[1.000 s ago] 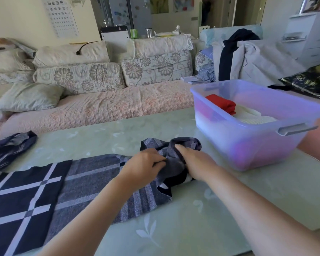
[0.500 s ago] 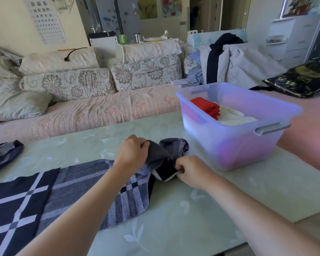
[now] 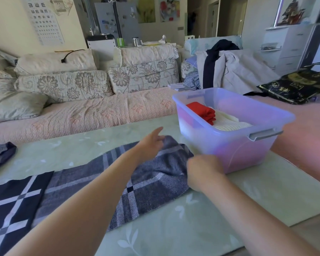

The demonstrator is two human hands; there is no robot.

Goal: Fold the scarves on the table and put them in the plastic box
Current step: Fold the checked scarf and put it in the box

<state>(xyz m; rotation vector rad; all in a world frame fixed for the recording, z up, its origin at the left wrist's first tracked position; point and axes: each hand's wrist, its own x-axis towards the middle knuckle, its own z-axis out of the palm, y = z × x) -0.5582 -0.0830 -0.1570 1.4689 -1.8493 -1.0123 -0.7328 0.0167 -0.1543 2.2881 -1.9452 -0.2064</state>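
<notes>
Head view: beside the box, the left hand rests open-fingered on the scarf; the right hand pinches the scarf's edge on the table.

A second ago we had both hands pressed together over the bunched right end of the plaid scarf. Half a second ago the left was lifting a fold while the right pinched the near corner. Now that end lies spread out flat, reaching to just beside the plastic box. Our left hand has let go and moved to the scarf's far edge, fingers stretched out over the cloth. Our right hand has drawn the near corner toward us, fingers curled on it.
</notes>
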